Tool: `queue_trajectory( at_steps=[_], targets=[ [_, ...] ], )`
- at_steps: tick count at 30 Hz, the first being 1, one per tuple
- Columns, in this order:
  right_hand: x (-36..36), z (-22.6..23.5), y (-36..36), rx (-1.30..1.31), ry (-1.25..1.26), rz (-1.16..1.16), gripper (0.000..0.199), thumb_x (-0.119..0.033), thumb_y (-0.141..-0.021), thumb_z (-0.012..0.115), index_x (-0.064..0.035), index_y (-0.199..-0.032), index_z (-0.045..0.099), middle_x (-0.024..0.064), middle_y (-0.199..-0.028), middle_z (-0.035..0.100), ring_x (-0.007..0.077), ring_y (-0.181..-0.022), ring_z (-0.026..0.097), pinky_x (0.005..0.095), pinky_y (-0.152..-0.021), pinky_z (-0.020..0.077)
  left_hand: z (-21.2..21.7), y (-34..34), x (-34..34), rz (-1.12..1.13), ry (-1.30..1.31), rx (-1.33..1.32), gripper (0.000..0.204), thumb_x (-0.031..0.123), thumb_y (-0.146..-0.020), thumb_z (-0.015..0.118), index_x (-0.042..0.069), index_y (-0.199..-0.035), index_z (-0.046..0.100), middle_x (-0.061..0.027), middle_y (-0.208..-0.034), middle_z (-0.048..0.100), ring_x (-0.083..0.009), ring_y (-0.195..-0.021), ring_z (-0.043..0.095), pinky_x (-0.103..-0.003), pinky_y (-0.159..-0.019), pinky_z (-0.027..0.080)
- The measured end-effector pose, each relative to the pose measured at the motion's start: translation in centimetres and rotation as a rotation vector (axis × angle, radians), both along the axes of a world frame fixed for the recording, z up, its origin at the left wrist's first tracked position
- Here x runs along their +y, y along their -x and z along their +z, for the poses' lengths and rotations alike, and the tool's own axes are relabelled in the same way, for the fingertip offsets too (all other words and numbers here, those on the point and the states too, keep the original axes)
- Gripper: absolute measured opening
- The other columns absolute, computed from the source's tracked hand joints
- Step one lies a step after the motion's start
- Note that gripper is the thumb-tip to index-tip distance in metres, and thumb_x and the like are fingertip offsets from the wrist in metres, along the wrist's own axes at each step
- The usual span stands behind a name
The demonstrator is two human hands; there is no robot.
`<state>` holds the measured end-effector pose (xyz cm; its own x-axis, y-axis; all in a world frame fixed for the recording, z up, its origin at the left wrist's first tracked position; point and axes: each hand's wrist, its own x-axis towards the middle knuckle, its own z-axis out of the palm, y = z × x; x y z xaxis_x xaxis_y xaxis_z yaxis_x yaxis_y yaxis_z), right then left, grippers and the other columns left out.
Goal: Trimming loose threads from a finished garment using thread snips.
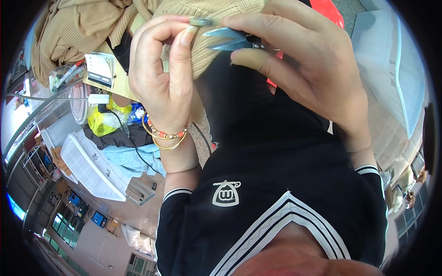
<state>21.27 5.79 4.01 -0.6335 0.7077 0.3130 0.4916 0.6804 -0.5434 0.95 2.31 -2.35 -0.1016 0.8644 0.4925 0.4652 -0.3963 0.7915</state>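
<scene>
My left hand (162, 69) is raised, its thumb and fingers pinched on a small pale, rounded thing (201, 21) whose kind I cannot make out. In my right hand (308, 60) is a pair of small scissors (226, 44), the dark handle partly hidden in the palm. The two blades point left and stand apart, just below the pinched thing. My right fingertips reach close to that thing; whether they touch it is blurred. A beige ribbed knit (205, 53) lies behind and under the blades. A tan cover wraps my right thumb tip.
More beige knits (83, 27) are heaped at the far left. Beside them are a booklet (99, 69), a white plug adapter (98, 100) with cords, and yellow plastic bags (99, 122). A white bin (92, 168) stands lower left. A translucent plastic container (384, 64) is at the right.
</scene>
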Motion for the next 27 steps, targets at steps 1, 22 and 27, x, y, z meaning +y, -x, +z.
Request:
queue_trajectory(
  at_steps=[1, 22, 27],
  targets=[
    [0.0, 0.0, 0.1, 0.001, -0.001, 0.001, 0.033, -0.019, -0.076, 0.075, -0.008, -0.105, 0.065, 0.0055, -0.083, 0.059, 0.0238, -0.073, 0.062, 0.0316, -0.059, 0.0508, 0.0, 0.0, 0.0, 0.001, -0.001, 0.001, 0.005, 0.001, -0.087, 0.064, -0.001, -0.09, 0.061, -0.0107, -0.094, 0.065, -0.0193, -0.085, 0.061, -0.027, -0.076, 0.048],
    [-0.4, 1.2, 1.6, 0.059, 0.128, -0.18, 0.024, -0.01, -0.073, 0.07, -0.0068, -0.097, 0.065, 0.005, -0.075, 0.05, 0.0215, -0.068, 0.058, 0.0293, -0.054, 0.0482, -0.9, -0.9, 0.5, 0.109, -0.182, 0.176, 0.007, -0.001, -0.086, 0.063, 0.0, -0.091, 0.058, -0.0115, -0.091, 0.062, -0.0248, -0.085, 0.058, -0.031, -0.075, 0.046],
    [-0.5, 2.3, 1.8, -0.011, 0.198, -0.189, 0.015, -0.013, -0.076, 0.064, -0.0056, -0.089, 0.061, 0.0039, -0.075, 0.048, 0.0185, -0.066, 0.057, 0.0274, -0.048, 0.0447, -1.1, -1.1, 0.7, 0.138, -0.256, 0.258, 0.008, -0.001, -0.085, 0.063, 0.0, -0.092, 0.058, -0.0124, -0.09, 0.06, -0.0259, -0.085, 0.057, -0.032, -0.073, 0.047]
  ],
)
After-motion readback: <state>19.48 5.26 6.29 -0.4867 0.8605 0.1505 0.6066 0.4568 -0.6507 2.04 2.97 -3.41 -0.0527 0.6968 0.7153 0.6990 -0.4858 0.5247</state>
